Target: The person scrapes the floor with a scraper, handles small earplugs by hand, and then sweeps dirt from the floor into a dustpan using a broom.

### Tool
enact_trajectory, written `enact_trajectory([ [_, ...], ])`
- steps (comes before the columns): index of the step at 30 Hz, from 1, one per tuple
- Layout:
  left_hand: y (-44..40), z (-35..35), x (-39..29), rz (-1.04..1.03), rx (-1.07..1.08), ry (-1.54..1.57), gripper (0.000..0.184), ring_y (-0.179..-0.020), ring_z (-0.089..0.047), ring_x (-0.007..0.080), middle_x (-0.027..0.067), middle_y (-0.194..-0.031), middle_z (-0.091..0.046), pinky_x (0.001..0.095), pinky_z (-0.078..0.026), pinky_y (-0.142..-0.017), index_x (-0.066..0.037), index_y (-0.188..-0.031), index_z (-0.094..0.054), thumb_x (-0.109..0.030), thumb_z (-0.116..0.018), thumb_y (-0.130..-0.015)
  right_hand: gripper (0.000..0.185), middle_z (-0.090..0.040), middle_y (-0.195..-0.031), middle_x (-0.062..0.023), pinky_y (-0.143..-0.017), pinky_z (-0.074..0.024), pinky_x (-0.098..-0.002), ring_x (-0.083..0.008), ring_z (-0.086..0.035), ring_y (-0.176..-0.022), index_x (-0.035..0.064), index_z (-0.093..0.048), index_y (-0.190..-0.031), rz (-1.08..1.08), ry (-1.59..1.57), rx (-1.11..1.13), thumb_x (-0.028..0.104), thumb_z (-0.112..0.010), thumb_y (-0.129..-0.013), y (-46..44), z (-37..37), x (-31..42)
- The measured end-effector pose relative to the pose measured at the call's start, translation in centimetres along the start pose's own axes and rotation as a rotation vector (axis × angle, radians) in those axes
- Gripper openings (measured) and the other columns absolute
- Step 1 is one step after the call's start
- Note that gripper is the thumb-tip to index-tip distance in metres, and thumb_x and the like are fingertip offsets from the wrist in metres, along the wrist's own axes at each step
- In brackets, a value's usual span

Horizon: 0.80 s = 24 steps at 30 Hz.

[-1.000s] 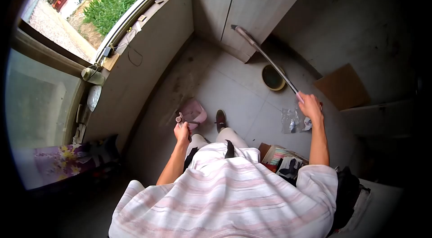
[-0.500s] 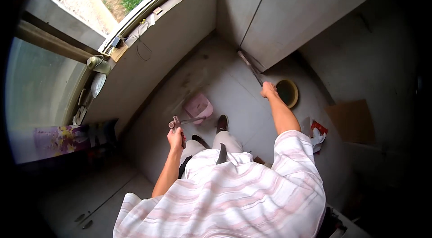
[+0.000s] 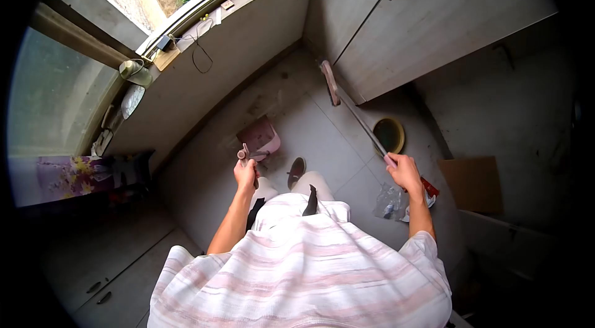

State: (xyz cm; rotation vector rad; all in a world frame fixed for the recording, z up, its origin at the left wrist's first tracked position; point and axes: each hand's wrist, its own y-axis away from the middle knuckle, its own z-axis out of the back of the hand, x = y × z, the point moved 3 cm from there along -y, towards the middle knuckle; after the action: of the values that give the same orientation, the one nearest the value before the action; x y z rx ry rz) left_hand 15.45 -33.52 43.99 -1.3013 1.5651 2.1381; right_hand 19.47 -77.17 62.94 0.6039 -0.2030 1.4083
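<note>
My right hand (image 3: 406, 173) is wrapped round the pink grip end of a broom (image 3: 356, 114). Its pinkish head lies against the floor beside the base of the tall cabinet. With my left hand (image 3: 246, 173) I grip the upright handle of a pink dustpan (image 3: 270, 143). The pan sits on the floor ahead of my feet, its open side turned away from me. Some dark smudges or dust mark the floor beyond the pan, too faint to make out.
A round yellow-rimmed basin (image 3: 400, 136) stands by the cabinet (image 3: 427, 30). Clear plastic wrapping (image 3: 387, 201) and a cardboard piece (image 3: 472, 184) lie to the right. On the left, the windowsill (image 3: 238, 3) carries small items and a cable.
My right hand has come back toward my body and slightly right, drawing the broom with it. More of the broom's head and handle shows. The dustpan has tilted slightly.
</note>
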Motion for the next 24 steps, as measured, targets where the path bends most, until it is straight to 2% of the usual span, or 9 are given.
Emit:
enact_trajectory([
  [5, -0.2, 1.1, 0.2, 0.026, -0.059, 0.036, 0.007, -0.044, -0.048, 0.0118, 0.0019, -0.059, -0.048, 0.0267, -0.041, -0.041, -0.005, -0.079, -0.051, -0.007, -0.057, -0.075, 0.021, -0.063, -0.089, -0.0247, -0.076, -0.0488, -0.0428, -0.0416, -0.060, -0.090, 0.0046, -0.063, -0.098, -0.080, 0.170, 0.121, 0.012, -0.058, -0.079, -7.0, 0.2, 2.3],
  [7, 0.2, 1.6, 0.1, 0.037, -0.083, 0.037, 0.007, -0.045, -0.048, 0.0119, 0.0019, -0.060, -0.048, 0.0267, -0.042, -0.041, -0.006, -0.079, -0.051, -0.007, -0.056, -0.075, 0.016, -0.062, -0.087, -0.0243, -0.070, -0.0491, -0.0456, -0.0427, -0.059, -0.085, 0.0056, -0.061, -0.093, -0.042, 0.292, 0.074, 0.013, -0.055, -0.081, -11.8, -3.0, 0.2],
  [9, 0.5, 2.3, 0.3, 0.045, -0.098, 0.082, 0.007, -0.044, -0.048, 0.0117, 0.0020, -0.060, -0.049, 0.0264, -0.042, -0.040, -0.005, -0.080, -0.051, -0.007, -0.056, -0.075, 0.014, -0.066, -0.089, -0.0197, -0.074, -0.0511, -0.0468, -0.0407, -0.062, -0.091, 0.0054, -0.063, -0.094, -0.043, 0.393, 0.111, 0.011, -0.057, -0.082, -16.5, -6.3, 0.3],
  [13, 0.8, 3.4, 1.0, 0.065, -0.153, 0.094, 0.010, -0.044, -0.048, 0.0118, 0.0026, -0.060, -0.049, 0.0261, -0.042, -0.040, -0.004, -0.083, -0.052, -0.007, -0.056, -0.075, 0.021, -0.067, -0.101, -0.0161, -0.080, -0.0535, -0.0387, -0.0305, -0.066, -0.093, 0.0013, -0.065, -0.100, -0.434, 0.238, 0.328, 0.007, -0.059, -0.081, -25.2, -13.2, 2.6],
  [15, 1.7, 3.2, 0.3, 0.069, -0.203, 0.092, 0.010, -0.043, -0.048, 0.0121, 0.0030, -0.060, -0.049, 0.0264, -0.042, -0.040, -0.004, -0.084, -0.052, -0.006, -0.056, -0.075, 0.019, -0.068, -0.091, -0.0168, -0.061, -0.0559, -0.0380, -0.0278, -0.069, -0.076, -0.0006, -0.065, -0.097, -0.322, 0.362, 0.390, 0.004, -0.058, -0.080, -28.7, -17.7, 2.4],
  [17, 2.4, 4.1, 0.3, 0.069, -0.222, 0.112, 0.010, -0.043, -0.048, 0.0123, 0.0033, -0.060, -0.049, 0.0265, -0.042, -0.040, -0.004, -0.083, -0.052, -0.006, -0.056, -0.074, 0.017, -0.067, -0.091, -0.0206, -0.059, -0.0560, -0.0370, -0.0273, -0.069, -0.072, -0.0060, -0.064, -0.092, -0.180, 0.433, 0.318, 0.001, -0.057, -0.078, -29.2, -20.1, 1.9],
  [20, 2.8, 5.5, 0.8, 0.076, -0.231, 0.117, 0.009, -0.044, -0.048, 0.0120, 0.0031, -0.060, -0.049, 0.0258, -0.041, -0.040, -0.004, -0.082, -0.052, -0.006, -0.057, -0.074, 0.019, -0.067, -0.082, -0.0188, -0.049, -0.0537, -0.0381, -0.0279, -0.068, -0.066, -0.0047, -0.064, -0.093, -0.355, 0.213, 0.357, 0.000, -0.053, -0.077, -26.3, -19.5, 1.0],
  [22, 2.8, 6.6, 1.5, 0.073, -0.221, 0.106, 0.009, -0.044, -0.049, 0.0115, 0.0024, -0.059, -0.049, 0.0253, -0.041, -0.041, -0.004, -0.081, -0.051, -0.007, -0.057, -0.074, 0.020, -0.060, -0.064, -0.0115, -0.035, -0.0434, -0.0341, -0.0204, -0.056, -0.045, 0.0009, -0.063, -0.100, -0.393, 0.066, 0.364, 0.012, -0.054, -0.086, -24.0, -19.1, -2.4],
  [24, 3.2, 8.0, 1.3, 0.068, -0.238, 0.093, 0.008, -0.044, -0.049, 0.0116, 0.0024, -0.059, -0.049, 0.0257, -0.042, -0.041, -0.004, -0.080, -0.051, -0.008, -0.057, -0.075, 0.029, -0.056, -0.059, -0.0062, -0.030, -0.0315, -0.0293, -0.0134, -0.047, -0.039, 0.0037, -0.061, -0.112, -0.399, -0.113, 0.453, 0.021, -0.057, -0.089, -18.8, -16.6, -2.3],
])
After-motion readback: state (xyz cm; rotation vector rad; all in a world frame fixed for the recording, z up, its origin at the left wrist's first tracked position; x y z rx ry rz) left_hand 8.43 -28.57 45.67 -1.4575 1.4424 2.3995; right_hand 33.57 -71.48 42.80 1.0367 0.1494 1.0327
